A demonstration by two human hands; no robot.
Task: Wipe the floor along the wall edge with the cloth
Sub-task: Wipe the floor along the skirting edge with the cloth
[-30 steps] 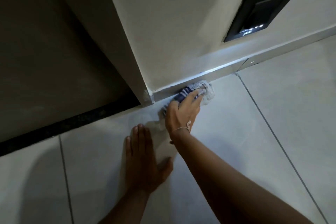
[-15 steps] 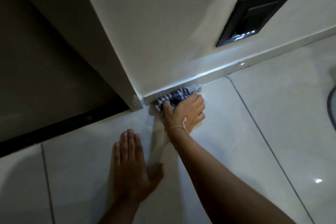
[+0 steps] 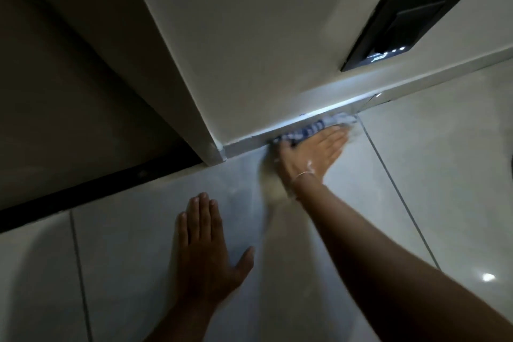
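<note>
Right hand (image 3: 313, 153) slid cloth (image 3: 311, 130) rightward along skirting (image 3: 244, 144), off the corner; fingers now straight, pressed together on it. Left hand (image 3: 205, 244) flat on floor (image 3: 444, 175), fingers together. Corner stretch looks done.

The crumpled fabric cloth (image 3: 313, 128) is checked blue and white. The glossy tiled floor (image 3: 444, 175) is pale grey with thin dark grout lines, the plastered wall (image 3: 263, 36) off-white, the rectangular wall plate (image 3: 410, 19) black.

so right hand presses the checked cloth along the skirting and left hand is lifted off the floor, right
No: in the head view the left hand lies flat on the floor tile. The right hand presses the checked cloth along the skirting.
</note>
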